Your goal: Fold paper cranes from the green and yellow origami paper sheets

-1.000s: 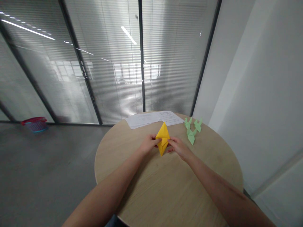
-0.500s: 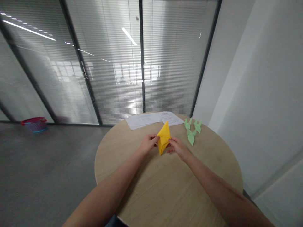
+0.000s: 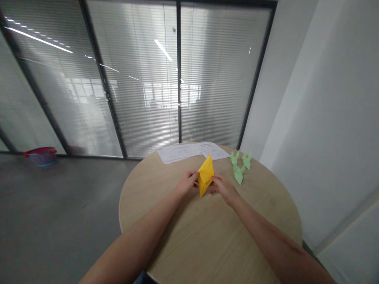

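A yellow folded paper [image 3: 206,173], shaped like a long diamond with creases across its lower half, is held upright over the round table. My left hand [image 3: 188,182] pinches its left corner between thumb and fingers. At the right corner, my right hand [image 3: 222,187] grips it with thumb and forefinger, the other fingers curling below. The back of the paper and some fingertips behind it are hidden. Just right of my right hand lies a light green origami figure [image 3: 238,174] with two pointed ears.
Two more green origami figures [image 3: 246,160] lie at the table's right rear. White printed sheets [image 3: 180,153] rest along the far edge of the wooden table [image 3: 189,240]. A red and blue basket [image 3: 43,157] stands on the floor at left, by the glass partition [image 3: 148,79]. A white wall rises on the right.
The whole view has shifted slightly, with the scene sitting a little lower. Both hands keep their hold on the yellow paper, which looks turned very slightly.
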Available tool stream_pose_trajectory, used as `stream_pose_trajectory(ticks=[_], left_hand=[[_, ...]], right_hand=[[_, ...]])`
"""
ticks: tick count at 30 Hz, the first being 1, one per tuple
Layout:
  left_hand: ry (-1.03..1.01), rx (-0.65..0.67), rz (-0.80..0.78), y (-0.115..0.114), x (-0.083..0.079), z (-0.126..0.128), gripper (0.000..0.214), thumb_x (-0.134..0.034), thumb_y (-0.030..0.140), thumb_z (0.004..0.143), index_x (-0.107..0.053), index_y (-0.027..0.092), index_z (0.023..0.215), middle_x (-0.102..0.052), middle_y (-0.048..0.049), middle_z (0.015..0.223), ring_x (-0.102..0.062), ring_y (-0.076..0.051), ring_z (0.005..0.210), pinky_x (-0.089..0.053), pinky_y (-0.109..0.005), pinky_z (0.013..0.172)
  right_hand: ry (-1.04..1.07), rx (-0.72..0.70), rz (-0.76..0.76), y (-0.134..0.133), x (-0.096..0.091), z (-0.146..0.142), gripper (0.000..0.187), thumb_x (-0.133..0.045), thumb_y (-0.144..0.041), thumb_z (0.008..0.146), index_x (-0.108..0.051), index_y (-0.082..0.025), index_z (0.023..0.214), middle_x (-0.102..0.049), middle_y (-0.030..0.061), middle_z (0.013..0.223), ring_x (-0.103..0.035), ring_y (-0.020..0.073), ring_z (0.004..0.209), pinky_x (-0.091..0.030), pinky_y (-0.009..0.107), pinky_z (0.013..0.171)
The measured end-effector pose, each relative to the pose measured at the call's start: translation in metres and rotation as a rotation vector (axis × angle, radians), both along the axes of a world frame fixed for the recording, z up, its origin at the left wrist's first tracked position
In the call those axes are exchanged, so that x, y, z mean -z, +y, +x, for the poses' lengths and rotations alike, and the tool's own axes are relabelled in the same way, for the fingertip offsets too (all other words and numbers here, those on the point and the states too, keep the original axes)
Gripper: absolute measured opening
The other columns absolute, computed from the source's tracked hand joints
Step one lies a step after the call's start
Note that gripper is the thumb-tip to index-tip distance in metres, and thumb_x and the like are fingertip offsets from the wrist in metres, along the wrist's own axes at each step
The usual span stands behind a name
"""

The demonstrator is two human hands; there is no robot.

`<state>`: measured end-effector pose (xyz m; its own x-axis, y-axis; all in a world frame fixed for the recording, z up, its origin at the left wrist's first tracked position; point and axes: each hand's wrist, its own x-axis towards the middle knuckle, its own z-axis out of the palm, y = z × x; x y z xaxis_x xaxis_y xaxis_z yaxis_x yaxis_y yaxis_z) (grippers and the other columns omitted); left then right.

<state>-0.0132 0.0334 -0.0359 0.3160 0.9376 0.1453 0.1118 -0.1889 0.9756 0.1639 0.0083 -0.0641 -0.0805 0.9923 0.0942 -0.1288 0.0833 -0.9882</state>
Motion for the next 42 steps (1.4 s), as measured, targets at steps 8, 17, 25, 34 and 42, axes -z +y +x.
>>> stream_pose_trajectory(ticks=[8,17,25,34,42], left_hand=[[-0.034,0.028,-0.028,-0.002,-0.001,0.004,0.035,-0.054,0.044,0.081,-0.066,0.012,0.083,-0.066,-0.0079,0.078,-0.062,-0.017,0.069,-0.050,-0.026,0.058],[-0.093,-0.051,0.113,-0.002,-0.004,0.005,0.034,-0.064,0.038,0.076,-0.049,0.019,0.100,-0.064,-0.0006,0.074,-0.062,-0.014,0.065,-0.049,-0.022,0.052],[-0.088,-0.027,0.136,-0.001,-0.005,0.002,0.024,-0.063,0.038,0.077,-0.060,0.015,0.083,-0.065,-0.0035,0.076,-0.063,-0.015,0.069,-0.053,-0.026,0.057],[-0.074,-0.056,0.032,0.002,-0.002,0.001,0.030,-0.059,0.035,0.081,-0.068,0.013,0.099,-0.072,-0.0096,0.092,-0.066,-0.017,0.071,-0.052,-0.027,0.059],[-0.054,-0.026,0.021,0.001,-0.002,0.001,0.030,-0.060,0.028,0.079,-0.068,0.013,0.104,-0.072,-0.0105,0.096,-0.067,-0.017,0.075,-0.052,-0.025,0.060]], right_hand=[[0.024,-0.040,0.014,-0.001,-0.002,0.007,0.031,-0.057,-0.038,0.079,-0.065,-0.016,0.099,-0.069,0.0123,0.105,-0.067,0.0216,0.084,-0.054,0.025,0.054],[0.028,-0.013,-0.037,0.000,-0.001,0.010,0.031,-0.055,-0.036,0.079,-0.064,-0.016,0.101,-0.069,0.0123,0.103,-0.067,0.0197,0.080,-0.052,0.024,0.053],[0.085,-0.023,-0.038,-0.001,-0.003,0.008,0.027,-0.053,-0.033,0.084,-0.063,-0.019,0.105,-0.069,0.0098,0.105,-0.068,0.0199,0.085,-0.058,0.031,0.065],[0.100,-0.028,0.014,-0.005,-0.011,0.009,0.051,-0.058,-0.034,0.082,-0.047,-0.025,0.132,-0.068,0.0082,0.110,-0.069,0.0205,0.084,-0.057,0.029,0.059],[0.071,-0.020,0.040,-0.007,-0.010,0.010,0.060,-0.058,-0.031,0.082,-0.039,-0.027,0.138,-0.068,0.0076,0.108,-0.068,0.0220,0.090,-0.059,0.030,0.061]])
